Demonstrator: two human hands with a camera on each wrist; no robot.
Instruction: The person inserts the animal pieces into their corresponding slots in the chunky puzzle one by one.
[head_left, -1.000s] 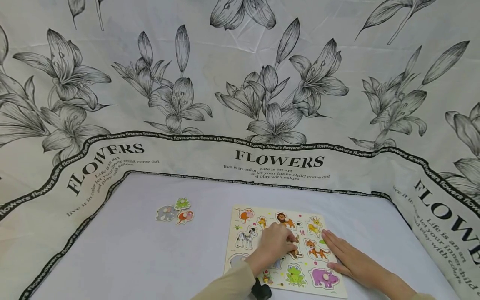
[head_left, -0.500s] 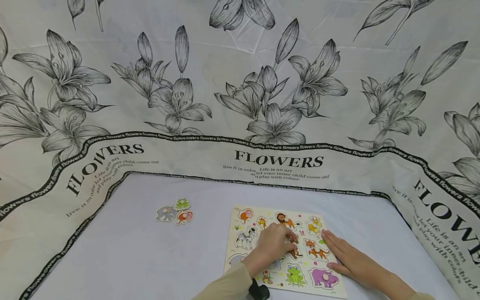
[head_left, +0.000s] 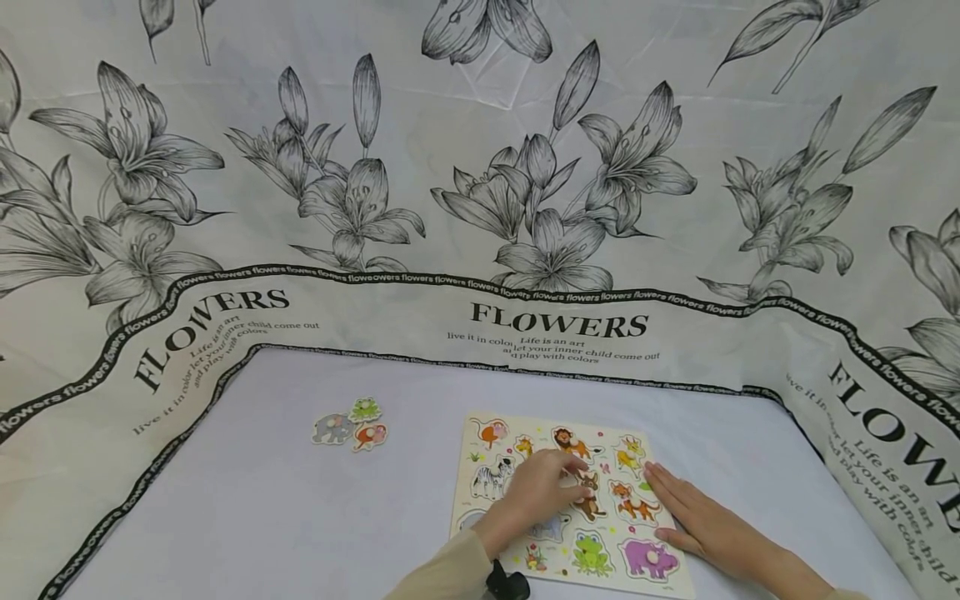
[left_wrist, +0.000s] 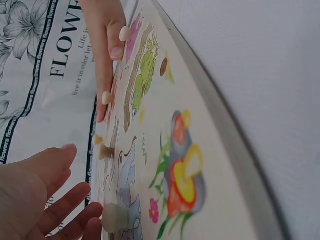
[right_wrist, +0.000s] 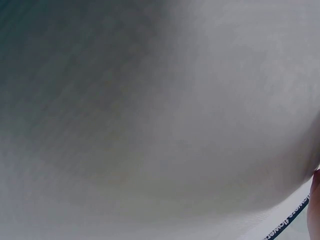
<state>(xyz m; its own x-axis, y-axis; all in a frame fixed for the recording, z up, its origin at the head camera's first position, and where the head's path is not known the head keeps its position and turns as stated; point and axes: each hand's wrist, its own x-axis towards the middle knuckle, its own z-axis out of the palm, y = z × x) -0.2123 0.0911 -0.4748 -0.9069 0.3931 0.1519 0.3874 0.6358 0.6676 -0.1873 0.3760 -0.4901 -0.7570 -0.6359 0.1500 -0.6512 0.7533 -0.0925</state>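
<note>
In the head view a wooden animal peg puzzle board (head_left: 464, 490) lies on the white tablecloth. My left hand (head_left: 540, 492) hovers over its middle beside the brown kangaroo piece (head_left: 591, 502), thumb and fingers apart with nothing between them. In the left wrist view that hand's fingers (left_wrist: 65, 212) are loose near the pegs. My right hand (head_left: 705, 517) rests flat with extended fingers along the board's right edge, by the fox piece (head_left: 634, 502) and the purple hippo piece (head_left: 649, 557). Cloth fills most of the right wrist view.
A grey elephant piece (head_left: 332, 428), a green frog piece (head_left: 366, 407) and a red-orange piece (head_left: 371, 435) lie bunched on the cloth to the left. Behind rises a flower-printed curtain (head_left: 420, 325) with black borders.
My left hand has let go of the kangaroo piece and drawn slightly left, its thumb and fingers parting. More of the kangaroo shows. The right hand stays in place.
</note>
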